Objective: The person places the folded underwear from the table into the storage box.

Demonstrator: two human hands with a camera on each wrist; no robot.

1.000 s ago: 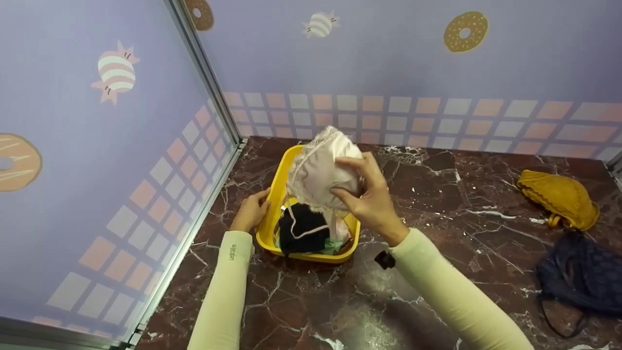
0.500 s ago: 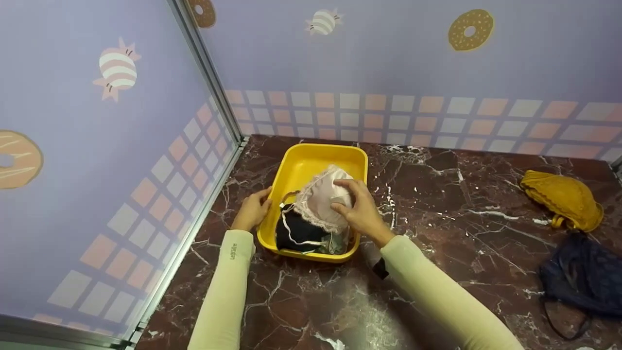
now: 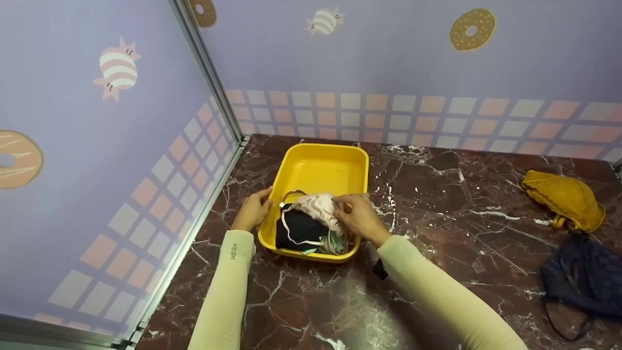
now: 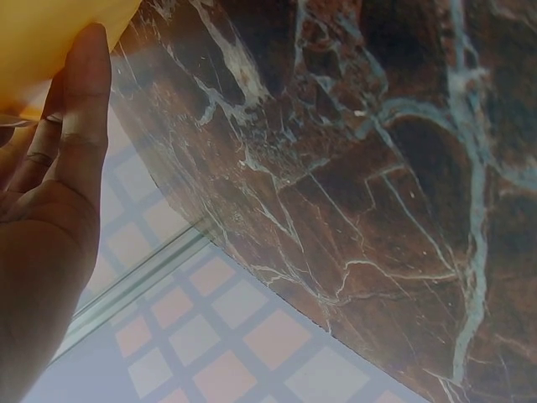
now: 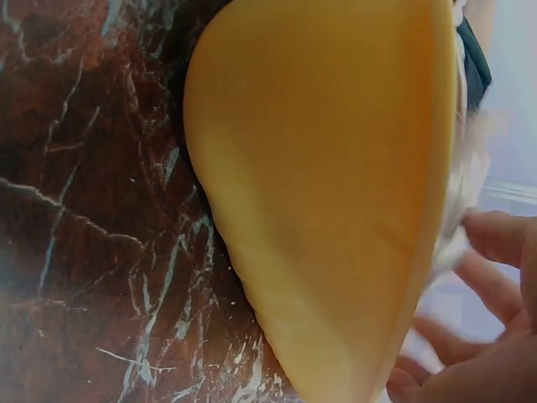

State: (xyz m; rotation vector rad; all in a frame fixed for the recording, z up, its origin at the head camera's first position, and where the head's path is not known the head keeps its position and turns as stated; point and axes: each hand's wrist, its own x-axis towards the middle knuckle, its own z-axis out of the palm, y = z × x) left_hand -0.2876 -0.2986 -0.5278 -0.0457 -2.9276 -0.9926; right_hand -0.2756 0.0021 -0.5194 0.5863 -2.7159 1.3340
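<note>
A yellow plastic basin [image 3: 318, 167] stands on the marble surface. Inside its near half lie a pale pink lace-edged bra [image 3: 318, 206] with thin straps, a black garment [image 3: 296, 228] and some green cloth [image 3: 326, 244]. My left hand [image 3: 251, 210] rests against the basin's left side, and in the left wrist view its straight fingers [image 4: 86, 92] lie along the outer wall. Over the basin's right rim, my right hand [image 3: 359, 216] has its fingertips at the pink bra. The right wrist view shows the fingers [image 5: 491, 285] loosely spread, with blurred white fabric at the foremost fingertip.
A mustard-yellow bra [image 3: 566, 199] lies at the far right, with a dark navy garment [image 3: 588, 277] and its loose strap nearer the front. Patterned wall panels [image 3: 403, 63] border the dark red marble surface [image 3: 437, 233] at the back and left.
My right hand has lowered the pink bra from above the basin onto the black garment, and the bra now sits lower and more crumpled. My left hand has stayed at the basin's side.
</note>
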